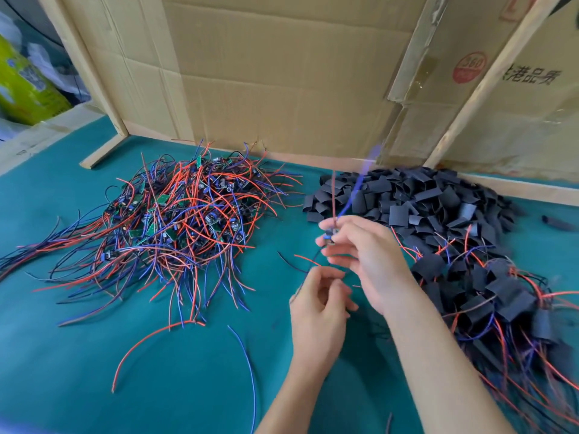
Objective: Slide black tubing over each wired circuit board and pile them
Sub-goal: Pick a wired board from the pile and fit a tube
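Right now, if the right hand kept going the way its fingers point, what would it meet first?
The right hand, pinching a wired circuit board, points left; probably the pile of bare wired boards first, though depth is unclear.

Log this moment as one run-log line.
step: board in hand, no tube on yet | right hand: pinches board | left hand: grips its wires | bare boards: left | tubes: right
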Motion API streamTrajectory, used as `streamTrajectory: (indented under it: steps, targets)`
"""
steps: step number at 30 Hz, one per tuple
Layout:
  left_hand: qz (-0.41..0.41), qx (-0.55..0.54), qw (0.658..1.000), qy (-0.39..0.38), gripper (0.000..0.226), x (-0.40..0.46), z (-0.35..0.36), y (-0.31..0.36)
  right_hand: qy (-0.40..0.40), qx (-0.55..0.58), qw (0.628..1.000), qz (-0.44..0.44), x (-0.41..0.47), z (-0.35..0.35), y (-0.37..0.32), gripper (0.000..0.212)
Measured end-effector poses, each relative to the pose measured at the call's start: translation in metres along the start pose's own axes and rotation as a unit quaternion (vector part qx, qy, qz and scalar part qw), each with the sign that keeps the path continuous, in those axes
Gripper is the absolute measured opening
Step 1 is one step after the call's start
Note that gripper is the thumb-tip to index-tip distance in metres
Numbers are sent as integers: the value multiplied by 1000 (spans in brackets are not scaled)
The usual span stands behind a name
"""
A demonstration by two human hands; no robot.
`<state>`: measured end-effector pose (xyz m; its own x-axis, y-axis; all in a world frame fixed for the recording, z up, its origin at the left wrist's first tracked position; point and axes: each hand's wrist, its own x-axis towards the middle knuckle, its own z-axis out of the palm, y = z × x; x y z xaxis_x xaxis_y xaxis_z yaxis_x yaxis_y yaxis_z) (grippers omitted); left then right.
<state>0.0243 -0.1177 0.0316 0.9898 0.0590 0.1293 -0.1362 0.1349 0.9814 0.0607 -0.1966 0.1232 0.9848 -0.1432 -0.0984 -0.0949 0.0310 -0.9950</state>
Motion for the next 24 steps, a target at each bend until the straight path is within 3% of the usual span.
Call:
streamTrajectory:
  steps: [3, 8, 10, 15, 18, 21, 22, 24]
  targets:
    - [-25, -76, 996, 24, 23, 0, -1, 8, -17, -14, 1000, 13, -22, -22, 9, 29]
    - [-24, -92, 995, 4, 45, -2, -2, 11, -55, -59, 996, 40, -21, -30, 20, 27]
    - [-27, -82, 996, 2, 39, -3, -2, 11, -72, -122, 989, 33, -16, -29, 20, 31]
    - [-58, -80, 995, 34, 26, 1, -3, 7, -95, -322, 942, 5, 7, -32, 10, 11]
    - [-69, -99, 992, 46, 23, 0, -1, 6, -88, -316, 945, 11, 26, -29, -7, 24]
    - [-75, -97, 991, 60, 21, 0, -1, 5, -3, -286, 957, -47, 53, -14, -19, 18]
    - [-76, -91, 991, 66, 19, 0, -2, 5, 24, -326, 942, -74, 64, -10, -19, 26]
    - [-76, -77, 991, 73, 15, -1, -2, 6, 2, -469, 877, -108, 78, -1, -11, 33]
